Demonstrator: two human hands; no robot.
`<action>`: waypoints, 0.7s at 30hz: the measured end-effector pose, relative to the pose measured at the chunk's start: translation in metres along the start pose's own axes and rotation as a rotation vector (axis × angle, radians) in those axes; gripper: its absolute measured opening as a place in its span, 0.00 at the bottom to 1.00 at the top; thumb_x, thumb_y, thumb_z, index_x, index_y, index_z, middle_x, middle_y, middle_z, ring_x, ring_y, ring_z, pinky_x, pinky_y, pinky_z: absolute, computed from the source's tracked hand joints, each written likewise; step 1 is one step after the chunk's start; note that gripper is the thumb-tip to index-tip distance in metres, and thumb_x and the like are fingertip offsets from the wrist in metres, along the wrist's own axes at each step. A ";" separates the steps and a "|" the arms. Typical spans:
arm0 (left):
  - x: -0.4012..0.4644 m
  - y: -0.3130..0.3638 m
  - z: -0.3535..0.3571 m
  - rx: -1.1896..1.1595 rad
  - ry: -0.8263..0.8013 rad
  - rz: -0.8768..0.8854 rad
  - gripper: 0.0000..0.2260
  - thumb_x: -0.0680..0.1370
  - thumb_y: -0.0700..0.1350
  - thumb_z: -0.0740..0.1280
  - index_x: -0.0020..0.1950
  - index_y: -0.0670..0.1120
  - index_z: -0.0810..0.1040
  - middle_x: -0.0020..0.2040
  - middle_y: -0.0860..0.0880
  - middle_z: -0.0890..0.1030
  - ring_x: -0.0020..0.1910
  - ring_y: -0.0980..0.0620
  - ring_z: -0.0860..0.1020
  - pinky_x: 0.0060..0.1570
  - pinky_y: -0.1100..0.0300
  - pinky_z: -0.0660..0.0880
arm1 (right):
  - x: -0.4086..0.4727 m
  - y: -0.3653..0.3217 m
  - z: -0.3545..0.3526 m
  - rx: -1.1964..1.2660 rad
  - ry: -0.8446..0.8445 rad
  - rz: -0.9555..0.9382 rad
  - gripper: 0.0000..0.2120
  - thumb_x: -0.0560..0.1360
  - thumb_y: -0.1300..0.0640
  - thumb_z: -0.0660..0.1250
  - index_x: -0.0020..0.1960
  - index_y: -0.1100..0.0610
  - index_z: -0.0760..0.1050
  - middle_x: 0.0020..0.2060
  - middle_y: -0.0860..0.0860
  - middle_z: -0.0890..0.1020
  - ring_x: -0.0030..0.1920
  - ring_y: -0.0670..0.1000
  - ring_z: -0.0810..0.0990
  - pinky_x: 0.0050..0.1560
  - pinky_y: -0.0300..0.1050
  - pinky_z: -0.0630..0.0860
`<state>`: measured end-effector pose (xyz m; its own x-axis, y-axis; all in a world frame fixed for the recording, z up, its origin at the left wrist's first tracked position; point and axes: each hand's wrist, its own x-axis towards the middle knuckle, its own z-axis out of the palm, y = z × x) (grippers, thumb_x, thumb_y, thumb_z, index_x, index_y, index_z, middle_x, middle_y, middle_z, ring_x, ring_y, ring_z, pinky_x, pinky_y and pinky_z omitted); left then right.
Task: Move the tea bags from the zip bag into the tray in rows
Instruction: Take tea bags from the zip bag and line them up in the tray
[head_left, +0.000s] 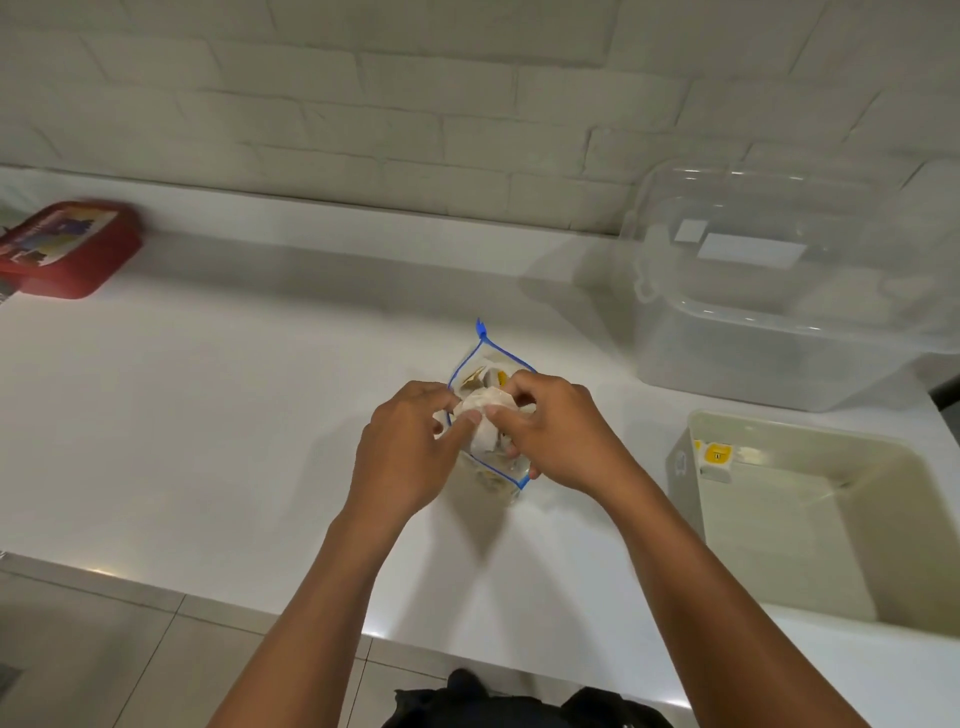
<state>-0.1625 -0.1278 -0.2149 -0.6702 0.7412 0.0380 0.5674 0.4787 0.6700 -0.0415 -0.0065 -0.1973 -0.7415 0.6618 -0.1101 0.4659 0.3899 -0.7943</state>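
My left hand and my right hand meet over the open mouth of the zip bag, which stands on the white counter with its blue seal spread wide. Between my thumbs and fingertips I pinch a pale tea bag, both hands curled on it just above the opening. More tea bags show inside the zip bag beneath my grip. The tray sits well apart to my right, with one yellow-tagged tea bag lying in its far left corner.
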 end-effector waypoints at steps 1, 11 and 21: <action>0.001 -0.003 0.002 0.021 0.006 -0.017 0.05 0.77 0.55 0.69 0.46 0.55 0.81 0.55 0.59 0.79 0.41 0.58 0.80 0.45 0.57 0.77 | -0.001 0.002 0.001 0.030 0.000 0.008 0.05 0.77 0.52 0.68 0.44 0.53 0.78 0.41 0.47 0.83 0.38 0.50 0.84 0.34 0.50 0.82; 0.002 -0.008 0.006 0.134 0.124 0.002 0.06 0.79 0.51 0.66 0.48 0.55 0.83 0.54 0.57 0.82 0.42 0.52 0.81 0.42 0.57 0.76 | 0.001 0.004 0.000 0.138 0.208 0.079 0.07 0.77 0.57 0.67 0.41 0.58 0.77 0.36 0.52 0.83 0.28 0.50 0.84 0.30 0.55 0.82; 0.015 0.001 0.012 0.078 0.218 0.068 0.10 0.74 0.57 0.73 0.39 0.53 0.77 0.55 0.60 0.78 0.50 0.54 0.77 0.40 0.58 0.74 | 0.003 0.004 0.003 0.138 0.343 -0.020 0.09 0.74 0.56 0.69 0.40 0.53 0.69 0.33 0.46 0.74 0.28 0.46 0.70 0.30 0.33 0.66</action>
<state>-0.1660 -0.1109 -0.2223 -0.7117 0.6582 0.2456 0.6445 0.4725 0.6011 -0.0434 -0.0047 -0.2023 -0.5337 0.8404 0.0944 0.3659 0.3301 -0.8702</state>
